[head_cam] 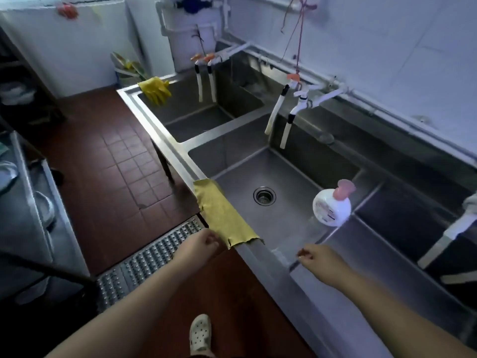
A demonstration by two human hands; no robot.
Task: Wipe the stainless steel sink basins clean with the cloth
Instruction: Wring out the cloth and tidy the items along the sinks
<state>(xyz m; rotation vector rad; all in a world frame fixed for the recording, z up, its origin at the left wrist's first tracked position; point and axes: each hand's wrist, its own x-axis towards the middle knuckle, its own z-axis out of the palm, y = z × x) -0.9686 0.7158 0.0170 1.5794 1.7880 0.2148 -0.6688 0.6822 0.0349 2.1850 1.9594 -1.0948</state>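
Both bare forearms reach in from the bottom edge. Left hand point(204, 242) hovers with fingers loosely curled, just beside the near corner of the yellow cloth point(222, 211), holding nothing; whether a fingertip touches the cloth I cannot tell. Right hand point(318, 259) hangs over the front rim of the sink point(260, 262), fingers curled in, also empty. Between the two hands the rim is bare steel. The cloth lies flat along the front rim beside the middle basin point(284, 177), one long edge drooping over the inner wall. That basin's floor is open around the drain point(264, 195). A white pump bottle point(332, 205) with a pink top stands at its right edge, on the divider; its label is too blurred to read. Yellow gloves point(155, 90) drape over the far basin's corner. Taps point(291, 109) hang over the back wall. A white clog point(200, 332) stands on red floor tile.
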